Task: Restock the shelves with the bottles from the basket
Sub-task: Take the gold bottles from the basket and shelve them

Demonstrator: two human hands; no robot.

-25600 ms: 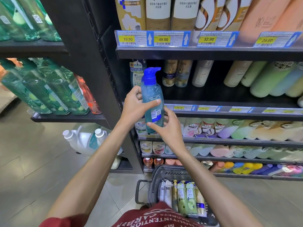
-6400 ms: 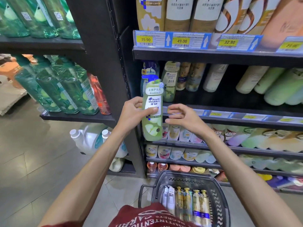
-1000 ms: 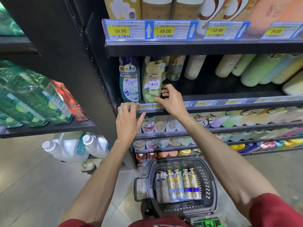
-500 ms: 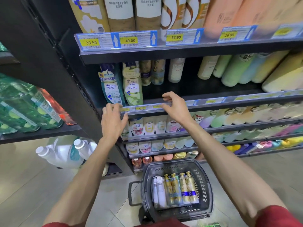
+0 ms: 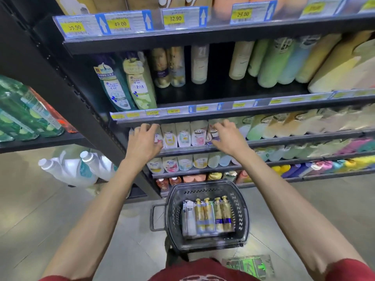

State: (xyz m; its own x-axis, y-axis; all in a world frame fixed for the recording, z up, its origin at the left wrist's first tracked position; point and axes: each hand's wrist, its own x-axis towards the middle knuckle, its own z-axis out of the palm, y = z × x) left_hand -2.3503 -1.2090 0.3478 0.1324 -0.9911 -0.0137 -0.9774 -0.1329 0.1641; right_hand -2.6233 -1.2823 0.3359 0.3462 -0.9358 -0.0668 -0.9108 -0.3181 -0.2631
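Observation:
A dark plastic basket (image 5: 242, 218) stands on the floor below me with several gold and white bottles (image 5: 209, 217) lying in it. On the middle shelf (image 5: 203, 116), at its left end, a teal shampoo bottle (image 5: 113, 88) and a green shampoo bottle (image 5: 140, 86) stand side by side. My left hand (image 5: 145, 141) and my right hand (image 5: 225, 136) hang in the air just below that shelf's edge, fingers loosely curled, holding nothing.
A row of small pouches (image 5: 183, 134) fills the shelf behind my hands. More bottles line the shelves above and to the right. Green bottles (image 5: 22, 112) sit on the left rack, with white jugs (image 5: 71, 169) below them. Tiled floor surrounds the basket.
Both hands have dropped from the middle shelf's edge to just below it. The green bottle stays on the shelf beside the teal one.

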